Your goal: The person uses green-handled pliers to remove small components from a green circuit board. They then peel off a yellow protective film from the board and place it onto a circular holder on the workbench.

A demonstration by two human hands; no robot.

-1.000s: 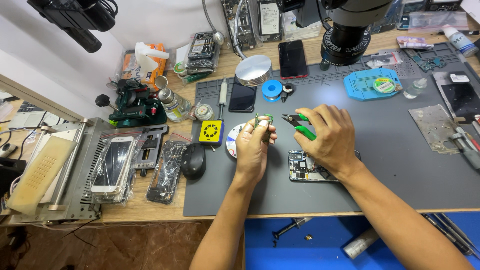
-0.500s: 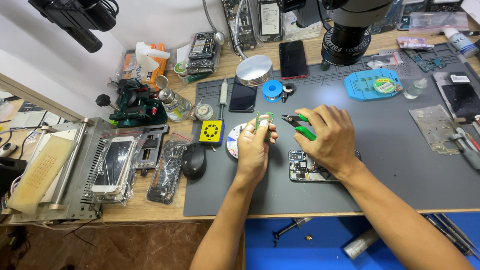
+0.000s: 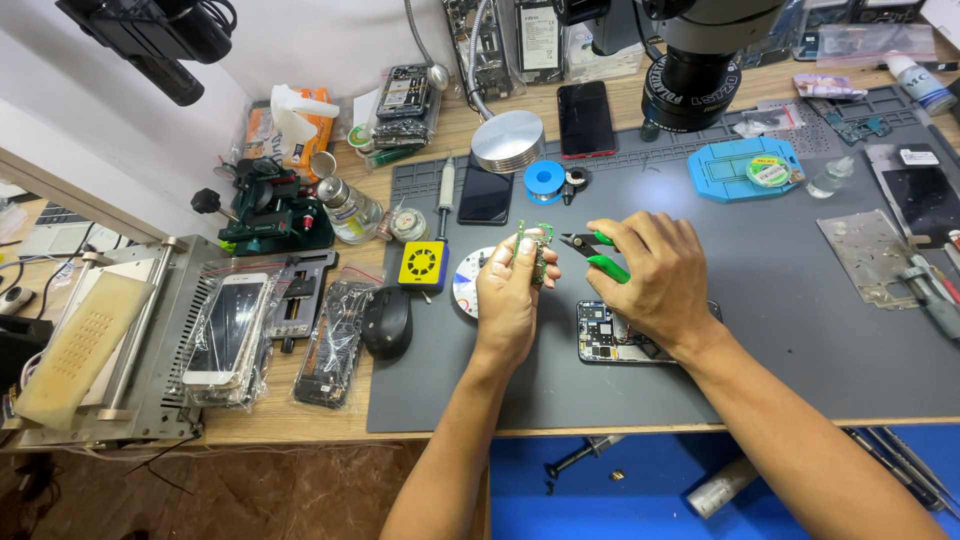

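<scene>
My left hand (image 3: 510,290) holds a small green circuit board (image 3: 537,243) upright between thumb and fingertips above the grey work mat (image 3: 760,340). My right hand (image 3: 655,275) grips green-handled cutters (image 3: 592,250), their dark jaws pointing left and almost touching the board. An opened phone body (image 3: 605,332) with exposed innards lies on the mat just under my right wrist. A round white dish (image 3: 466,283) sits partly hidden behind my left hand.
A microscope head (image 3: 700,70) hangs over the back of the mat. Nearby lie a yellow square tool (image 3: 423,265), a black mouse (image 3: 388,322), dark phones (image 3: 486,195), a blue holder (image 3: 745,168) and a metal lamp base (image 3: 508,141). A screen press (image 3: 120,350) stands left.
</scene>
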